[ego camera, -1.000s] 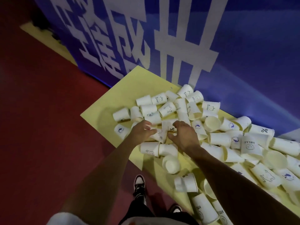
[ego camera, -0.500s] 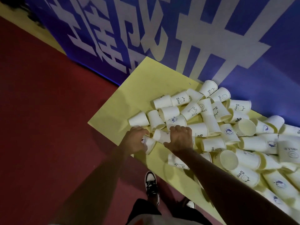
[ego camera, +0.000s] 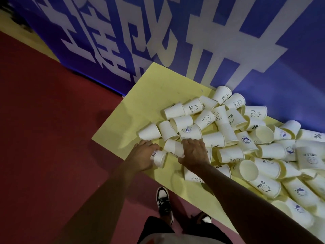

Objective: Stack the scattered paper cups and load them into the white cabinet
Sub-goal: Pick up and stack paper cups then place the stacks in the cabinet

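While both arms reach fwd & down from the bottom of my feed, the L hand [ego camera: 143, 154] sits at the near-left edge of the board [ego camera: 149, 95], back up, fingers wrapped round a logo cup [ego camera: 159, 158] that pokes out of the fist toward the R side. R hand [ego camera: 194, 152] comes in from lower right w/ the forearm passing over a few lying cups. Its back is up, knuckles bent, fingers curled down over the far side and thumb on the near side of a 2nd cup [ego camera: 173, 147], which lies on its side. So each hand is clamped on its own cup, and the hands are apart but close, w/ the 2nd cup between them. The 2 held cups are just beside each other; can't tell if they touch. Count: 2 hands, 2 held cups, 1 yellow board, 1 blue banner [ego camera: 302, 88] w/ big white characters behind it, 2 black-&-white shoes [ego camera: 164, 203] on the red floor [ego camera: 52, 120]. The pile [ego camera: 228, 131] is 30-plus white printed cups, mostly on their sides. It spreads from beside the hands across the board to the banner and off the R edge. Exact total I can't tell, too much overlap.
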